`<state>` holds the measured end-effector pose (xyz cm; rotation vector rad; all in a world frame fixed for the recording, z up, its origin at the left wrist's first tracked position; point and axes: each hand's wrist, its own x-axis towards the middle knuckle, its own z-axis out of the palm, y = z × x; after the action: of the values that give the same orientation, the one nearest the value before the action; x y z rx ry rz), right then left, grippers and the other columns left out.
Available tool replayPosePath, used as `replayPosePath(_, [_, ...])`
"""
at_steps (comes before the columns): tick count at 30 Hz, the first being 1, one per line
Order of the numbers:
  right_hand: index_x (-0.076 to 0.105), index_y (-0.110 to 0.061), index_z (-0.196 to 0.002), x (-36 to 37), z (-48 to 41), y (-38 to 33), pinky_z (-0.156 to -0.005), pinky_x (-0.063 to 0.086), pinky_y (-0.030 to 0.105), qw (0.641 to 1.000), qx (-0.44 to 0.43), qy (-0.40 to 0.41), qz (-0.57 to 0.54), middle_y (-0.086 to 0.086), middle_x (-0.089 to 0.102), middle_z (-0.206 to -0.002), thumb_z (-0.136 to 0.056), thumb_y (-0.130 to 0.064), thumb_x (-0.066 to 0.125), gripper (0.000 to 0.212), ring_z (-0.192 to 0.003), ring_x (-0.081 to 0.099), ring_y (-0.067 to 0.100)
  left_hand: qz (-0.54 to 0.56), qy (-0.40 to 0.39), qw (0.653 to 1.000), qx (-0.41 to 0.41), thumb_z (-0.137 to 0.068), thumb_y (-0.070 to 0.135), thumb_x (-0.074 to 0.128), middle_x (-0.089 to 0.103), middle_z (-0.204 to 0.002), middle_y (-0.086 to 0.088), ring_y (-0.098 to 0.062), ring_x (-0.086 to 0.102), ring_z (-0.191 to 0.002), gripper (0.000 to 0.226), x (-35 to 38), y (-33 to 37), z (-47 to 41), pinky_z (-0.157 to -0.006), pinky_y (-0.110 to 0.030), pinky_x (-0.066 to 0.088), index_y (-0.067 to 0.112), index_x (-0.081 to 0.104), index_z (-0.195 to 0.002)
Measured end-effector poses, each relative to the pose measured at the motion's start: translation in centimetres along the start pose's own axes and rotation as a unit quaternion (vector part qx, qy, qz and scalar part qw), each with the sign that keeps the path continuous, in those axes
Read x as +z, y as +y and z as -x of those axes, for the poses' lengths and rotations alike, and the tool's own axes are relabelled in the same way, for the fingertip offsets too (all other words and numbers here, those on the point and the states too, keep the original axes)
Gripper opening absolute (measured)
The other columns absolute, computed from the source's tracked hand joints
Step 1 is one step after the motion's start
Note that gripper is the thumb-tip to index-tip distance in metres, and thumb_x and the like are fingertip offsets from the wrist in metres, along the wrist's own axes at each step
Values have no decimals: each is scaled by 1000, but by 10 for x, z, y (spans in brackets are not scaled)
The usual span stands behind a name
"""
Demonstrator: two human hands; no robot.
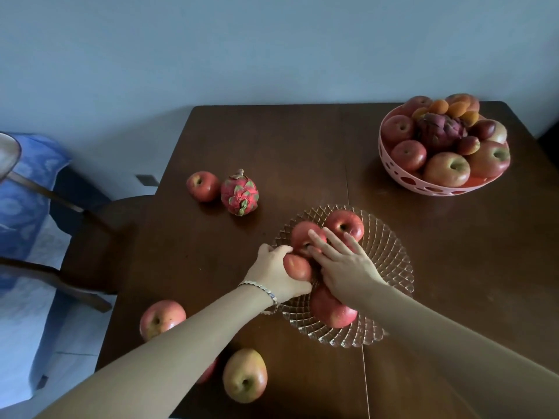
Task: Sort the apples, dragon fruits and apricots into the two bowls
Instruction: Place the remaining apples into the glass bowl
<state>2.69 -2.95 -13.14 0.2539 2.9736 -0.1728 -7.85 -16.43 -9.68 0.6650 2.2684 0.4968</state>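
A clear glass bowl (390, 252) sits mid-table with three red apples showing in it: one at the back (346, 223), one (302, 234) under my right fingertips, one at the front (332, 313). My left hand (272, 273) grips a red apple (298, 267) at the bowl's left rim. My right hand (341, 261) lies flat and spread over the apples, holding nothing. A pink perforated bowl (435, 189) at the back right holds several apples, a dark dragon fruit (440, 131) and orange apricots (438, 107). A pink dragon fruit (239, 193) lies loose on the table.
Loose apples lie on the dark wooden table (302, 152): one next to the dragon fruit (202, 186), one at the front left (161, 319), one yellowish near the front edge (245, 379), and one mostly hidden under my left forearm. A chair (99, 225) stands at the left.
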Motion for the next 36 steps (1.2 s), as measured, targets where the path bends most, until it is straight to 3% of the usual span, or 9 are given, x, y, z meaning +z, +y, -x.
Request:
replayPosePath(6, [25,-21,-145,7,0,-2,-114,-2,51,998,59,22,10,0,9,-157,-92,-26,41,55,-144,1,27,63,65,987,132,-58,21,79,28,-117,7,-7,45,-94,62,11,-16,9,-73,4,31,34,53,-113])
replayPosePath(9, [25,-21,-145,7,-1,-2,-114,-2,51,998,58,24,4,0,9,-157,-93,-25,40,54,-144,2,27,51,82,981,170,-59,12,77,40,-121,2,-10,46,-105,55,21,-16,2,-77,8,27,24,54,-108])
replayPosePath(12, [27,-22,-144,7,0,-2,-114,-2,50,998,60,26,1,-1,11,-157,-92,-23,39,53,-144,3,26,42,108,975,189,-62,3,73,42,-126,-4,-16,44,-118,46,33,-19,-3,-86,2,29,13,54,-103])
replayPosePath(14, [27,-22,-144,7,0,-2,-114,-2,50,998,62,30,-3,-1,11,-157,-92,-23,39,54,-145,2,26,-1,93,977,194,-68,2,70,37,-137,0,-16,37,-129,44,37,-22,-3,-91,-12,37,13,52,-106])
replayPosePath(16, [24,-22,-145,8,-1,-2,-114,-5,49,997,66,26,-9,-2,8,-158,-92,-25,37,54,-145,-1,25,-28,76,974,211,-72,5,68,34,-142,3,-16,27,-137,47,38,-23,-2,-99,-17,31,17,49,-113])
replayPosePath(21, [18,-24,-146,10,-1,-1,-113,-10,47,997,71,16,-10,-4,2,-158,-93,-25,34,55,-145,-6,23,-80,65,983,149,-70,20,64,42,-137,6,-27,42,-117,74,30,-16,-4,-98,-35,42,33,32,-135])
replayPosePath(30, [31,-21,-143,8,2,-3,-114,-4,48,997,67,28,-19,-1,15,-156,-89,-19,43,55,-144,4,26,-14,62,990,126,-69,14,72,43,-133,3,-20,54,-113,65,31,-18,0,-90,-28,47,28,41,-125])
replayPosePath(34, [19,-25,-146,-1,0,-5,-115,-5,47,997,70,-22,-8,-3,-1,-158,-92,-21,38,57,-144,-9,22,-105,27,985,132,-76,17,69,32,-148,-1,-24,42,-129,69,15,-14,3,-99,-41,44,30,33,-134])
replayPosePath(36, [32,-22,-141,-17,0,-13,-115,4,46,993,91,-8,-74,0,9,-158,-91,-15,42,52,-145,-1,25,-89,44,986,136,-79,19,67,27,-151,-2,-23,36,-134,69,0,-18,11,-104,-41,41,30,32,-137])
